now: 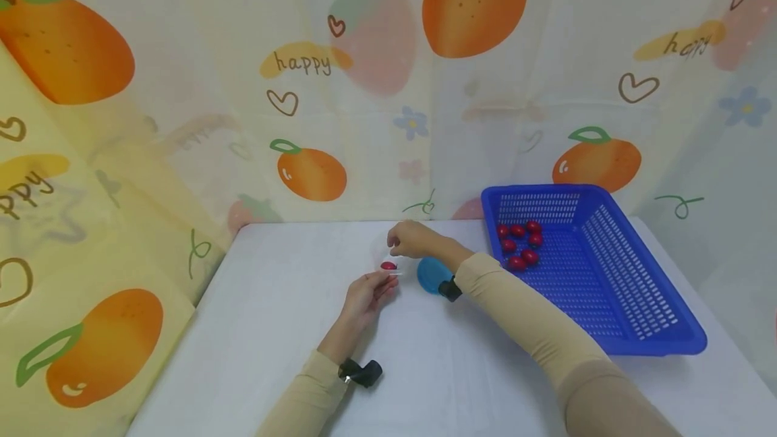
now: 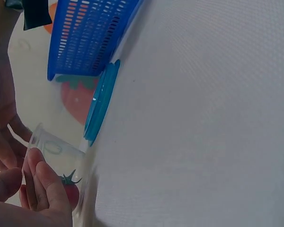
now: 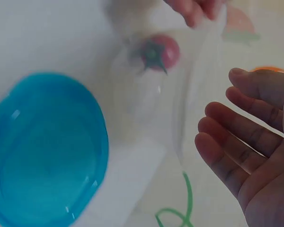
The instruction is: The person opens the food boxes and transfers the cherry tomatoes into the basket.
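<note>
My left hand (image 1: 365, 299) pinches the rim of a clear plastic cup (image 2: 61, 153) just above the white table. Inside the cup lies one red cherry tomato (image 3: 162, 52) with a green calyx, and in the head view the same tomato (image 1: 388, 266) shows beyond the left fingertips. Over the far side of the cup hovers my right hand (image 1: 419, 238). Its fingers (image 3: 241, 127) are loosely bent and hold nothing in the right wrist view. Below the right wrist sits a shallow blue round dish (image 3: 52, 146), partly hidden by the wrist in the head view.
At the table's right stands a blue plastic basket (image 1: 643, 275) with slotted walls. Several cherry tomatoes (image 1: 529, 257) lie in its far left corner. Behind the table hangs a fruit-printed curtain (image 1: 376, 147). White cloth (image 1: 255, 329) covers the tabletop.
</note>
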A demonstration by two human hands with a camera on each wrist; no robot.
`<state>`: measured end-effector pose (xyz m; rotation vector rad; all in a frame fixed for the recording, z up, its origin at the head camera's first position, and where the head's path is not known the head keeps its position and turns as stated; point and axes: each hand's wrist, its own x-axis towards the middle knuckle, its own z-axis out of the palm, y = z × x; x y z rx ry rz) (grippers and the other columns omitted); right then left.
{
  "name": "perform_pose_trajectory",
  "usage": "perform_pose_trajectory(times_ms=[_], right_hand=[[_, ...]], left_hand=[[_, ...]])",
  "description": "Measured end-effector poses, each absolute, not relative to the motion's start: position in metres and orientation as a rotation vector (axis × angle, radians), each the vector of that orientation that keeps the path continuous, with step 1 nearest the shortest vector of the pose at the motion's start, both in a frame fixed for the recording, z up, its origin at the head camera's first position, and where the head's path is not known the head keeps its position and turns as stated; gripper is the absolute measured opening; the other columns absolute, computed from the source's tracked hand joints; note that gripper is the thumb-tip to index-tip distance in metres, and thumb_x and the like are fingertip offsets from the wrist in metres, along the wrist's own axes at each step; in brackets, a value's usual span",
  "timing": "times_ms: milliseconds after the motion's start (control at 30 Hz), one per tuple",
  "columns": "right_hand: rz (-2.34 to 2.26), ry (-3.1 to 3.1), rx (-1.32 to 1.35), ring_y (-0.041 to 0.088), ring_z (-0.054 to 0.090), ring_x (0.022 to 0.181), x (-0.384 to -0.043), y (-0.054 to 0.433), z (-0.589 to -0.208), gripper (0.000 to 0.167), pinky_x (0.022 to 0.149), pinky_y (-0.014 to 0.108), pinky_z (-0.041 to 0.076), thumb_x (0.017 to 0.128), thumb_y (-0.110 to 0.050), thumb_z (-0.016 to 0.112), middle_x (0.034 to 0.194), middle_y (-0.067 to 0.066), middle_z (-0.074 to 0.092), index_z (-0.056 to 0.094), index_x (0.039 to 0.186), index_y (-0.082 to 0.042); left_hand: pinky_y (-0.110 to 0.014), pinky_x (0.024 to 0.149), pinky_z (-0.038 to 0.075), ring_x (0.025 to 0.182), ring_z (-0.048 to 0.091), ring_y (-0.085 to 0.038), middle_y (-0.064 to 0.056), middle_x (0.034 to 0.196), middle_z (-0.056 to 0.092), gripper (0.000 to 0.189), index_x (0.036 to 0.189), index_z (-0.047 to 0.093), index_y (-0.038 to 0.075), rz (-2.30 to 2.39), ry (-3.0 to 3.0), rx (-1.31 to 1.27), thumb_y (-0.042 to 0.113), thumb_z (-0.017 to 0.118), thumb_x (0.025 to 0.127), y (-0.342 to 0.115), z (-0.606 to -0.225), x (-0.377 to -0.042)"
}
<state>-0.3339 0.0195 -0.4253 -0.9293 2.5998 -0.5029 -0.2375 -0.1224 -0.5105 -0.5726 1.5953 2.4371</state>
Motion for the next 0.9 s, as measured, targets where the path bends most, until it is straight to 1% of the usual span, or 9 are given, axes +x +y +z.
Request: perform_pose_trajectory(times_ms=[200, 333, 433, 633, 767, 900], right_hand=[[-0.471, 2.581, -0.902, 0.021, 0.060, 0.097, -0.333, 0.004, -0.442, 0.023, 0.092, 0.034, 0.054, 0.092, -0.018, 0.065, 0.105, 0.009, 0.069, 0.070, 0.111, -0.004], [-0.447, 2.581, -0.908, 0.017, 0.060, 0.088, -0.333, -0.001, -0.449, 0.021, 0.086, 0.032, 0.053, 0.091, -0.019, 0.068, 0.096, 0.006, 0.069, 0.071, 0.107, -0.006], [-0.432, 2.573, -0.903, 0.016, 0.059, 0.085, -0.334, -0.004, -0.452, 0.020, 0.082, 0.030, 0.052, 0.090, -0.018, 0.068, 0.093, 0.005, 0.068, 0.072, 0.106, -0.006], [-0.375, 2.567, -0.902, 0.019, 0.061, 0.093, -0.335, -0.007, -0.457, 0.016, 0.089, 0.032, 0.052, 0.090, -0.016, 0.068, 0.099, 0.006, 0.070, 0.073, 0.103, -0.008], [-0.388, 2.547, -0.862, 0.020, 0.061, 0.096, -0.336, -0.010, -0.459, 0.015, 0.092, 0.034, 0.052, 0.090, -0.014, 0.068, 0.101, 0.006, 0.070, 0.073, 0.103, -0.008], [-0.430, 2.532, -0.826, 0.020, 0.061, 0.095, -0.336, -0.011, -0.459, 0.016, 0.092, 0.033, 0.053, 0.090, -0.014, 0.068, 0.102, 0.007, 0.070, 0.073, 0.104, -0.007]], left_hand=[[-0.024, 0.087, 0.058, 0.085, 0.072, -0.011, -0.002, 0.093, 0.074, 0.024, 0.115, 0.053, -0.001, 2.450, 1.585, -0.533, 0.016, 0.057, 0.098, -0.124, -0.511, -0.237], [-0.022, 0.082, 0.059, 0.083, 0.071, -0.010, -0.001, 0.088, 0.073, 0.021, 0.113, 0.053, -0.001, 2.473, 1.561, -0.511, 0.012, 0.059, 0.097, -0.124, -0.513, -0.238], [-0.021, 0.078, 0.059, 0.082, 0.071, -0.010, -0.001, 0.086, 0.072, 0.020, 0.112, 0.053, -0.002, 2.483, 1.546, -0.499, 0.009, 0.058, 0.096, -0.124, -0.514, -0.239], [-0.020, 0.076, 0.058, 0.082, 0.071, -0.010, 0.000, 0.085, 0.072, 0.017, 0.110, 0.055, -0.002, 2.482, 1.542, -0.504, 0.008, 0.057, 0.096, -0.124, -0.513, -0.239], [-0.021, 0.078, 0.059, 0.082, 0.071, -0.010, 0.000, 0.085, 0.072, 0.016, 0.109, 0.055, -0.002, 2.484, 1.539, -0.513, 0.007, 0.056, 0.097, -0.124, -0.513, -0.238], [-0.023, 0.081, 0.059, 0.083, 0.071, -0.010, 0.000, 0.085, 0.072, 0.018, 0.112, 0.055, -0.003, 2.488, 1.541, -0.492, 0.007, 0.056, 0.097, -0.125, -0.513, -0.237]])
